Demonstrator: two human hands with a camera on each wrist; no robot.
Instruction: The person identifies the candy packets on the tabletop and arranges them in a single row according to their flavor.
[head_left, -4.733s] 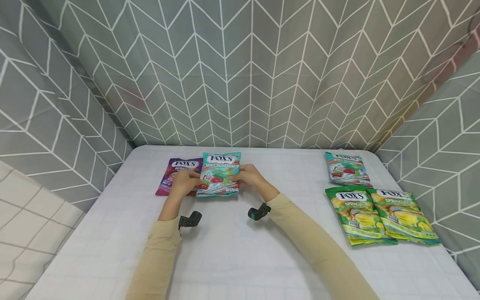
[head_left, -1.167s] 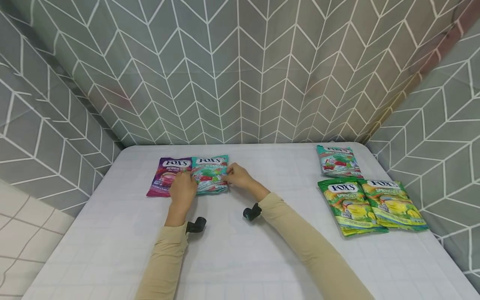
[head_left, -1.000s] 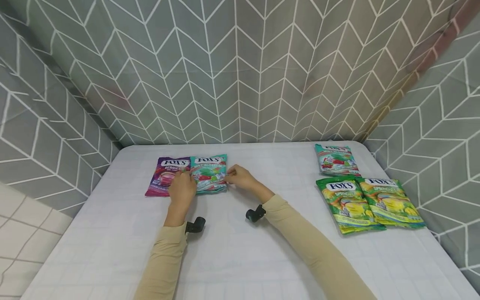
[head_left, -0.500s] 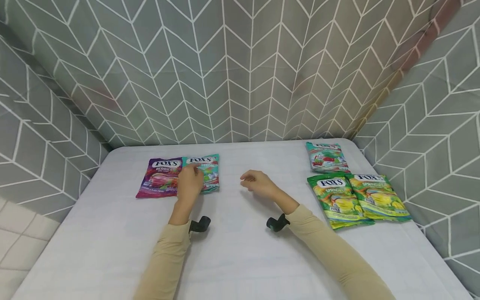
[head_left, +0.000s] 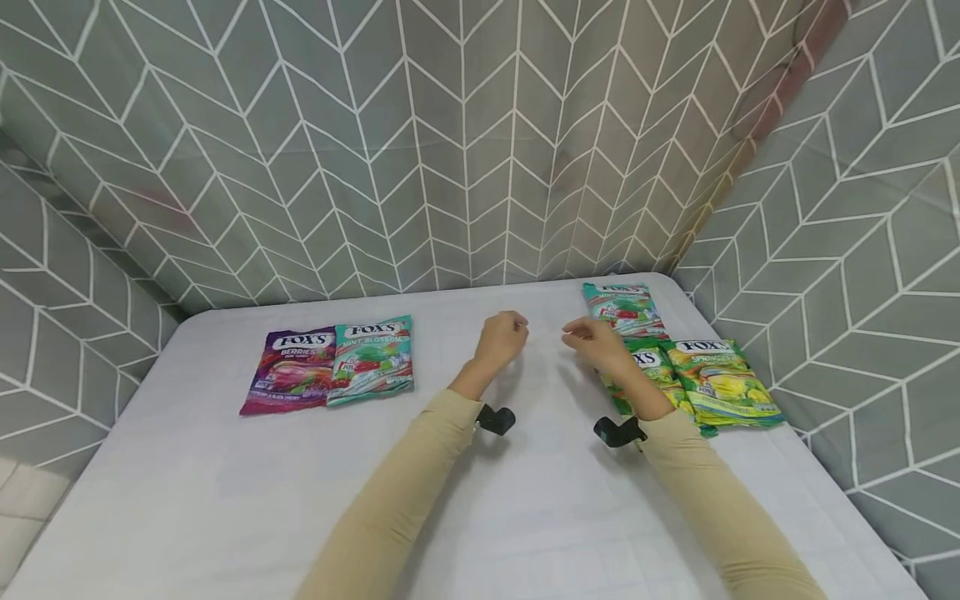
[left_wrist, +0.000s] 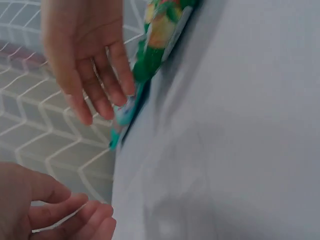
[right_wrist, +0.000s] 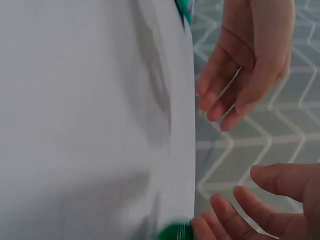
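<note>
My left hand (head_left: 501, 342) hovers over the middle of the table, fingers loosely bent and holding nothing. Close to the Springtea bags, my right hand (head_left: 600, 343) is also in the air, fingers relaxed, nothing between them. Both wrist views show the hands facing each other, apart. At the left lie a purple Fox's Berries candy bag (head_left: 288, 375) and a teal Fox's Mint Blossom candy bag (head_left: 372, 358), side by side. Another Mint Blossom bag (head_left: 624, 310) lies at the back right. In front of it are two green-yellow Fox's Springtea bags, one (head_left: 723, 385) fully visible, the other (head_left: 656, 364) partly behind my right hand and wrist.
A white cloth covers the table (head_left: 480, 517). Grey curtains with white chevron lines (head_left: 480, 150) hang behind it and along both sides. Pale tiles (head_left: 22, 504) show at the lower left edge. Each wrist wears a small black camera.
Earlier both hands held the teal Mint Blossom bag and set it down against the purple bag. Both have since let go and moved right. The view has turned to the right.
</note>
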